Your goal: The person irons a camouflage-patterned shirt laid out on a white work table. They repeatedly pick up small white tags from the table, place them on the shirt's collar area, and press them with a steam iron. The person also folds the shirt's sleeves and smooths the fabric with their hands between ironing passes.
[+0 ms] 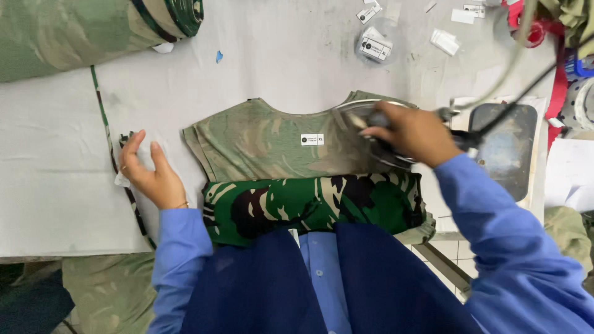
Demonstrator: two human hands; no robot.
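The camouflage garment (291,161) lies flat on the white table (284,55), inside-out at the top, with its brighter green hem folded up along the edge nearest the person. A small white label (312,140) sits on the pale fabric just below the neckline. The right hand (411,133) is closed around the handle of an iron (371,133), which rests on the garment's shoulder to the right of that label. The left hand (151,173) lies open, fingers spread, flat on the table just left of the garment, not touching it.

The main risk, as I judge it, is heat: if the iron sits too long on the shoulder, the fabric may scorch or shine, and if it slides toward the label it may melt or curl it. With the left hand off the cloth, nothing pins the garment, so a push of the iron may drag it and press in a crease. The iron's cord (520,93), running up right of the garment past the dark rest pad (507,148), may snag.
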